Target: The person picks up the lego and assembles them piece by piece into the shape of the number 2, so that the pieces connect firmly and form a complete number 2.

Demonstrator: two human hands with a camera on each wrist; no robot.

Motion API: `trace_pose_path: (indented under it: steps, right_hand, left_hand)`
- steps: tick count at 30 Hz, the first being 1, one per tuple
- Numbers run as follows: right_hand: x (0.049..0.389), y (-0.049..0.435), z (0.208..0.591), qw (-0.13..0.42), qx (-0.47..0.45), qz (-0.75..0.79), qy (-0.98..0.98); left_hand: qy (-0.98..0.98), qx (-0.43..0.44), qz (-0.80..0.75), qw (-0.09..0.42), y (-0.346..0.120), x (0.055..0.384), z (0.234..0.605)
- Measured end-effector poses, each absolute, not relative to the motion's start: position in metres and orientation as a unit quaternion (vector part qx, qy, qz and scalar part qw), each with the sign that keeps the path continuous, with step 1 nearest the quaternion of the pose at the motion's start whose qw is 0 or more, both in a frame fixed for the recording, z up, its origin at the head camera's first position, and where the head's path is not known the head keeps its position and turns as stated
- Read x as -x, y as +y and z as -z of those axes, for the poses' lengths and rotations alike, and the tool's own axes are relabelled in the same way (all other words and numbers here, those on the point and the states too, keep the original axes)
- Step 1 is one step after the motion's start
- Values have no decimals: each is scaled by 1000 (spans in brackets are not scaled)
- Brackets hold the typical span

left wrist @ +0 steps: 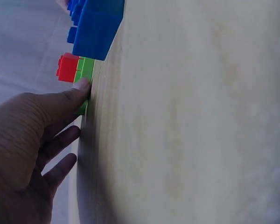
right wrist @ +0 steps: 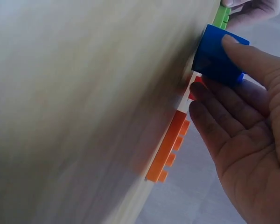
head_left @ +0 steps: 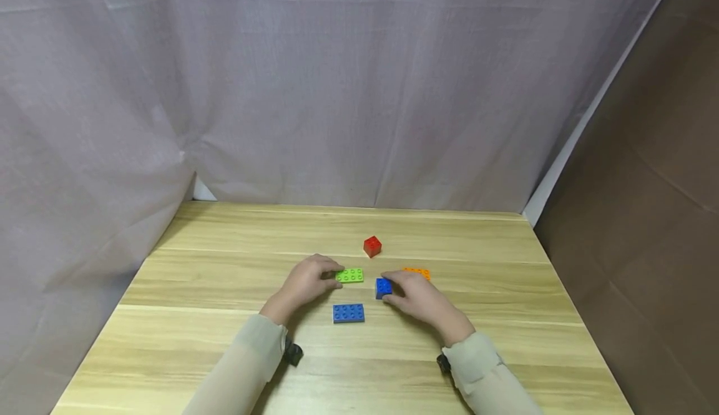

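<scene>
My left hand pinches the left end of a flat light-green toy brick with thumb and fingers; the brick rests on the table. To its right, my right hand grips a small dark-blue brick with studs on top. The thumb lies along one side of this blue brick in the right wrist view, and the fingers behind it are partly hidden. Nearer me, between the hands, lies a longer blue brick, which neither hand touches.
A small red brick stands farther back on the wooden table. An orange brick lies behind the right hand, partly covered by it. Grey cloth hangs behind the table, and a brown panel borders the right side.
</scene>
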State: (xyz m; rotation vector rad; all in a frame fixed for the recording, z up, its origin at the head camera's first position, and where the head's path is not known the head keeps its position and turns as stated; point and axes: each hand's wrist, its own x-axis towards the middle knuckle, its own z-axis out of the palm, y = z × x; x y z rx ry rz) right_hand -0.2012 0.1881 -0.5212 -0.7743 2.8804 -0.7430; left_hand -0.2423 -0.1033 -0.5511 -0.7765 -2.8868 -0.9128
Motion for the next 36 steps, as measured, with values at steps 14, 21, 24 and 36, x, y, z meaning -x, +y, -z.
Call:
trace_pose_path:
  steps: [14, 21, 24, 36]
  right_hand:
    - [206, 190, 521, 33, 233, 245, 941]
    - [203, 196, 509, 27, 202, 303, 931]
    - [201, 200, 502, 20, 201, 310, 929]
    - [190, 204, 480, -7, 232, 322, 918]
  left_hand:
    - [-903, 229, 362, 22, -110, 240, 547]
    - [-883, 239, 402, 32, -112, 210, 529]
    - [-873, 266, 409, 27, -109, 189, 521]
    - [-859, 361, 357, -59, -92, 142, 527]
